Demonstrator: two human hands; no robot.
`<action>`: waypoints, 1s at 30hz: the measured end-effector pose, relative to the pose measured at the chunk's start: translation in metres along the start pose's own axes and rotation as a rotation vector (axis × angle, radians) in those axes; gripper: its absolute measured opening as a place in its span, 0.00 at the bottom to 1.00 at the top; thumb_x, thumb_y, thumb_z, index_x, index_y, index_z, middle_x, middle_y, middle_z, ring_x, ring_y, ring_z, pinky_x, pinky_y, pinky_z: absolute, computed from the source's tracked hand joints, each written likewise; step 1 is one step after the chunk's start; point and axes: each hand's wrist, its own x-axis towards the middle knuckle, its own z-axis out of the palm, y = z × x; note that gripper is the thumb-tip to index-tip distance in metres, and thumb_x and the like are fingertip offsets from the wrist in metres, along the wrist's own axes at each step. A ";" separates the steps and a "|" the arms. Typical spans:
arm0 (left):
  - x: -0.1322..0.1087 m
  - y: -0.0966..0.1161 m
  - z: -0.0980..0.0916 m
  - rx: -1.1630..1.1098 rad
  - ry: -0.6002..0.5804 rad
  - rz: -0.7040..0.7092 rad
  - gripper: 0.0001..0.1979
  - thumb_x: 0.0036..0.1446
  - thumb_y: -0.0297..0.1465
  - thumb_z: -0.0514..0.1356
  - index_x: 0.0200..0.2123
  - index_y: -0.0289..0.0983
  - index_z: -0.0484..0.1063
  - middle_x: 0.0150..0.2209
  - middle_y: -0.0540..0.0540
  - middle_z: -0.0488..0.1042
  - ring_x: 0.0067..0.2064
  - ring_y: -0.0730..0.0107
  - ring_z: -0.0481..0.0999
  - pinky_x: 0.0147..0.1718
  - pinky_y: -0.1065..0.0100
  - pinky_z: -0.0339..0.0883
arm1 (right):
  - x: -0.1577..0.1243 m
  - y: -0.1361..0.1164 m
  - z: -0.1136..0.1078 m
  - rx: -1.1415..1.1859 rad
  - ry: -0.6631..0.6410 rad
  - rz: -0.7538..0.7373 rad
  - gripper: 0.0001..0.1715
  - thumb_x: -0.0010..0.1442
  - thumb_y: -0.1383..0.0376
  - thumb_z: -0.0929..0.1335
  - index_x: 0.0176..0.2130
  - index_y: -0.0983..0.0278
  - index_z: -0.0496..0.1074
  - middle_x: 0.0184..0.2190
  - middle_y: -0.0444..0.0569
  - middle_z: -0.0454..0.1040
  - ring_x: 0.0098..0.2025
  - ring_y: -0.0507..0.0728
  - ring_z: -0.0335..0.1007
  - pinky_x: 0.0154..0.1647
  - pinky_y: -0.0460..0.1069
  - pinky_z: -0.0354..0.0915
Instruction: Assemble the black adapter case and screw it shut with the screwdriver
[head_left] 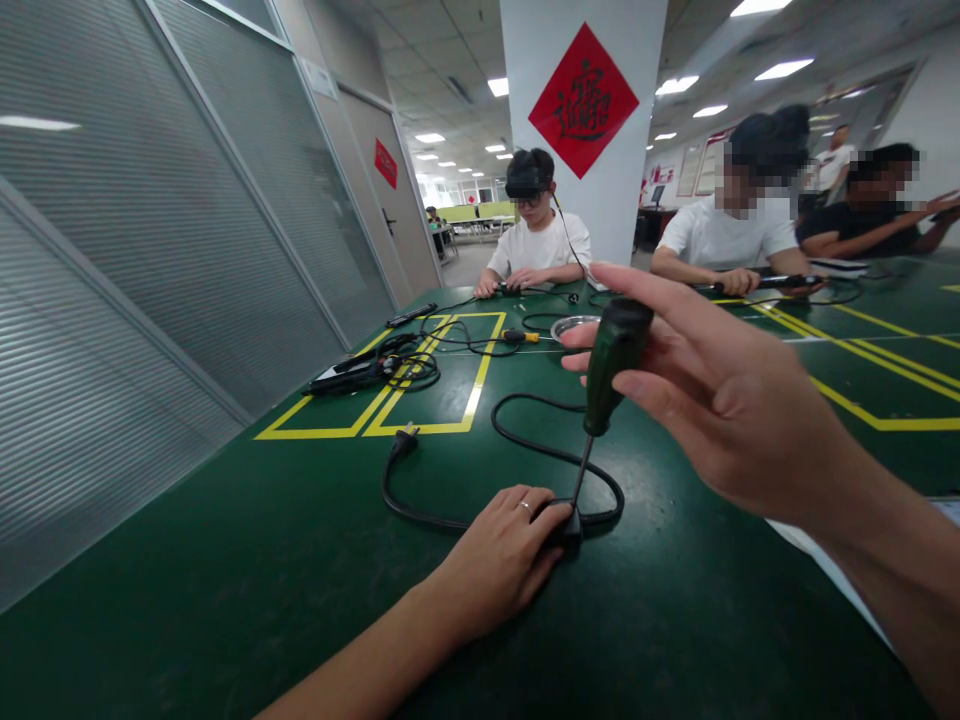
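Note:
My left hand [517, 540], with a ring on one finger, presses a small black box [571, 527] on a cord down against the green table. Most of that box is hidden under the fingers. My right hand [720, 390] has its thumb and fingers about the dark green handle of a screwdriver [616, 365], index finger stretched over its top. The screwdriver stands slightly tilted, its shaft running down to the box; the exact tip contact is hard to make out. From the box a black cord [427, 520] curves left to a two-pin plug [406, 440], and another loop runs behind.
Yellow tape [420, 428] marks rectangles on the green table [300, 560]. Tangled black cables [397, 360] lie at the left, a yellow-handled screwdriver [520, 337] and a metal bowl [576, 325] farther back. A person [536, 240] works across the table; others sit at the right.

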 end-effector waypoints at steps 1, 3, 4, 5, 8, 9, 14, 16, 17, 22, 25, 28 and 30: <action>0.000 0.000 0.000 0.000 0.002 0.001 0.19 0.62 0.27 0.55 0.56 0.40 0.59 0.52 0.42 0.65 0.52 0.57 0.65 0.53 0.53 0.62 | 0.000 0.000 0.000 -0.004 0.005 -0.003 0.34 0.57 0.68 0.67 0.60 0.52 0.58 0.51 0.46 0.73 0.49 0.58 0.73 0.51 0.56 0.72; 0.000 0.000 -0.001 -0.002 0.005 -0.001 0.20 0.62 0.27 0.55 0.56 0.40 0.59 0.53 0.42 0.65 0.52 0.56 0.65 0.53 0.53 0.62 | 0.001 0.000 0.001 -0.047 0.090 0.003 0.31 0.53 0.66 0.71 0.55 0.53 0.64 0.50 0.45 0.73 0.47 0.58 0.74 0.46 0.53 0.75; 0.001 0.000 -0.002 -0.003 0.006 -0.001 0.20 0.61 0.27 0.55 0.56 0.40 0.59 0.53 0.42 0.65 0.51 0.56 0.65 0.52 0.53 0.62 | 0.001 -0.001 0.001 -0.074 0.142 0.010 0.30 0.50 0.65 0.73 0.52 0.54 0.66 0.50 0.45 0.73 0.46 0.58 0.74 0.42 0.52 0.76; 0.001 0.000 -0.002 -0.006 0.005 0.000 0.20 0.61 0.27 0.55 0.56 0.40 0.59 0.53 0.42 0.65 0.51 0.56 0.65 0.52 0.53 0.62 | 0.001 -0.001 0.001 -0.097 0.182 0.015 0.30 0.48 0.64 0.74 0.50 0.54 0.67 0.49 0.44 0.73 0.45 0.57 0.74 0.39 0.51 0.76; 0.001 -0.001 -0.002 -0.013 0.000 0.002 0.20 0.61 0.28 0.56 0.56 0.40 0.59 0.53 0.42 0.65 0.51 0.57 0.65 0.53 0.54 0.61 | 0.000 -0.004 -0.004 -0.078 0.088 0.009 0.32 0.51 0.67 0.71 0.55 0.55 0.64 0.49 0.45 0.73 0.46 0.57 0.74 0.44 0.52 0.75; 0.001 -0.001 -0.002 -0.015 -0.003 0.001 0.20 0.61 0.28 0.56 0.56 0.40 0.59 0.53 0.42 0.65 0.52 0.57 0.65 0.53 0.55 0.61 | 0.000 -0.005 -0.006 -0.048 0.006 0.008 0.35 0.53 0.68 0.69 0.59 0.55 0.60 0.49 0.45 0.73 0.47 0.57 0.74 0.47 0.53 0.74; 0.000 -0.002 0.000 -0.021 -0.002 -0.001 0.20 0.61 0.28 0.56 0.56 0.40 0.60 0.53 0.43 0.65 0.52 0.58 0.65 0.53 0.55 0.60 | -0.001 -0.003 -0.007 -0.008 -0.035 0.026 0.34 0.54 0.69 0.68 0.58 0.53 0.59 0.49 0.46 0.73 0.47 0.58 0.74 0.46 0.53 0.74; 0.000 -0.002 0.000 -0.018 -0.003 -0.003 0.20 0.61 0.28 0.56 0.56 0.40 0.59 0.53 0.43 0.65 0.52 0.57 0.65 0.53 0.55 0.60 | -0.001 0.000 0.000 -0.063 0.130 0.012 0.33 0.50 0.66 0.72 0.54 0.54 0.63 0.50 0.46 0.72 0.47 0.59 0.73 0.41 0.52 0.76; 0.000 -0.002 0.000 -0.017 -0.005 -0.003 0.20 0.61 0.29 0.56 0.57 0.40 0.59 0.53 0.42 0.65 0.52 0.57 0.65 0.53 0.55 0.60 | -0.001 0.002 0.003 -0.094 0.180 -0.001 0.33 0.49 0.65 0.73 0.53 0.54 0.64 0.51 0.46 0.71 0.47 0.60 0.73 0.40 0.52 0.76; 0.000 -0.002 0.001 -0.034 -0.003 -0.003 0.20 0.61 0.29 0.56 0.56 0.40 0.60 0.53 0.43 0.65 0.52 0.57 0.65 0.53 0.55 0.60 | -0.002 0.002 0.006 -0.124 0.023 -0.034 0.34 0.57 0.71 0.65 0.60 0.53 0.56 0.58 0.44 0.66 0.54 0.58 0.69 0.56 0.54 0.68; -0.001 -0.004 0.000 -0.081 0.008 0.002 0.20 0.62 0.30 0.56 0.57 0.41 0.59 0.54 0.43 0.65 0.52 0.57 0.65 0.54 0.55 0.59 | -0.001 0.003 0.001 -0.155 0.025 -0.047 0.35 0.55 0.72 0.66 0.60 0.52 0.58 0.58 0.42 0.66 0.54 0.59 0.69 0.54 0.54 0.70; -0.004 -0.011 -0.004 -0.191 0.018 -0.003 0.21 0.62 0.33 0.57 0.57 0.42 0.58 0.54 0.44 0.66 0.53 0.58 0.66 0.54 0.56 0.58 | -0.001 0.005 -0.001 -0.230 0.140 -0.060 0.35 0.50 0.67 0.72 0.55 0.53 0.63 0.56 0.43 0.67 0.48 0.60 0.72 0.43 0.52 0.76; -0.007 -0.018 -0.008 -0.260 0.020 -0.032 0.21 0.61 0.33 0.58 0.56 0.42 0.59 0.52 0.44 0.68 0.51 0.59 0.67 0.53 0.57 0.59 | -0.001 0.006 -0.002 -0.277 0.186 -0.067 0.34 0.48 0.64 0.73 0.54 0.55 0.65 0.55 0.45 0.68 0.47 0.61 0.72 0.43 0.53 0.75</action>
